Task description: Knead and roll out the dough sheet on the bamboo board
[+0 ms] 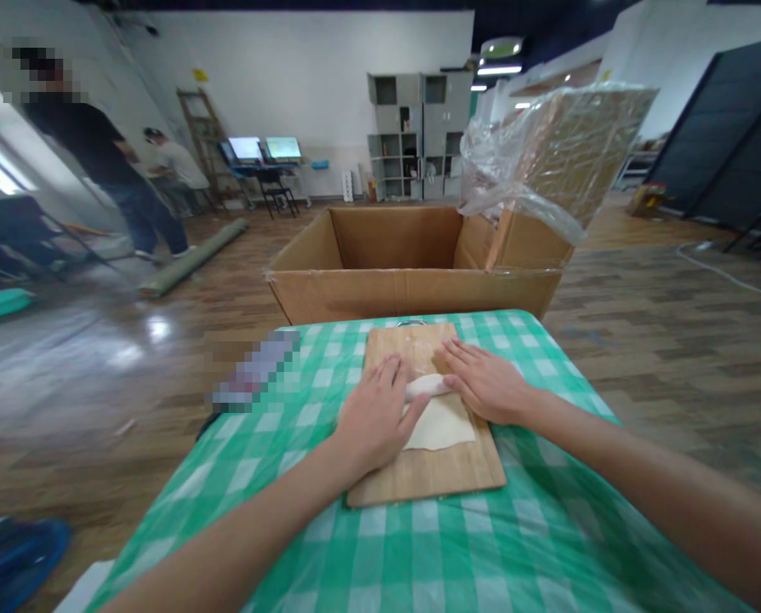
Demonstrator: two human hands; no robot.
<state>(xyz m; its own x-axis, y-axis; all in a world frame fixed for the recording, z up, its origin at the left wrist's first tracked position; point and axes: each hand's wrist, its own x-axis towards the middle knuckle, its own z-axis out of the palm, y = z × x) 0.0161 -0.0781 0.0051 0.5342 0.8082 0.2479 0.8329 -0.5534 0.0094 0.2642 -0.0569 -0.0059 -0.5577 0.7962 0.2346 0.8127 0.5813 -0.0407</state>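
Note:
A wooden cutting board point(441, 472) lies on the green-and-white checked tablecloth point(457, 545). On it is a pale sheet of dough point(441, 426), its far edge rolled into a tube point(426, 386). My left hand point(375, 415) lies flat with fingers stretched out, pressing on the left end of the roll. Over the roll's right end rests my right hand point(486, 383), fingers also extended and flat. Neither hand grips anything.
A large open cardboard box point(412, 289) stands on the floor just beyond the table, with a plastic-wrapped bundle point(559, 153) sticking out at its right. A blurred object point(256, 370) sits at the table's left edge. People stand far left near desks and monitors.

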